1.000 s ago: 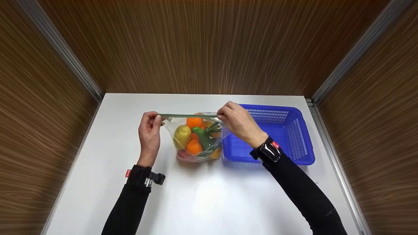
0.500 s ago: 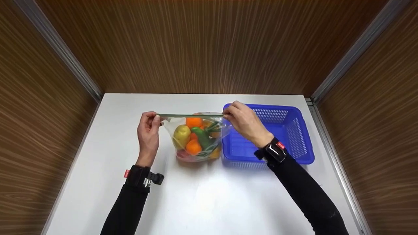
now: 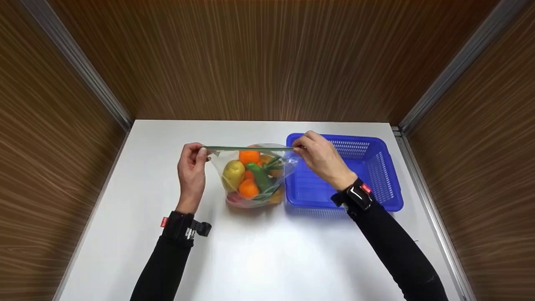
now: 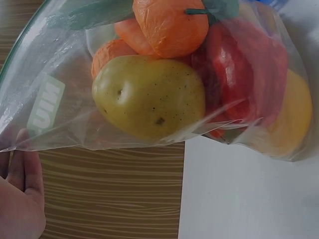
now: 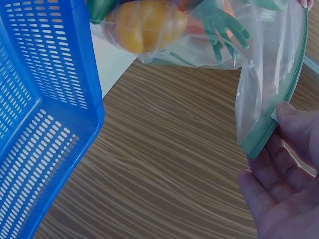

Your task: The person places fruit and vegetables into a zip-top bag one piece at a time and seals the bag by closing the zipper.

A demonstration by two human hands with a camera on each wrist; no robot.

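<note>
Left of centre in the head view, left hand point(image 3: 191, 172) pinching the left end of the green zip strip point(image 3: 248, 148) of a clear zip bag point(image 3: 252, 175), fingers curled over thumb. Bag standing on the white tabletop point(image 3: 259, 251) at mid-frame, strip stretched taut and level between both hands. Inside, packed close: a yellow-green potato point(image 3: 233, 173) at the left, orange fruits point(image 3: 249, 156) at top and bottom, a green pepper point(image 3: 259, 176) in the middle, something red low down at the bottom, something yellow at the lower right. Exact count of orange pieces hard to tell; at least two. Right of centre, right hand point(image 3: 322, 159) pinching the right end of the strip, raised over the near-left corner of the basket. Just beside the bag, touching or nearly so, a blue perforated basket point(image 3: 382, 175), holding nothing visible. Broad bare tabletop in the lower half of the frame and to the left of the left hand; narrower strip behind the bag. Wood-grain walls closing in at left, top and right, metal trim at the corners. One bag, one basket, two hands.
</note>
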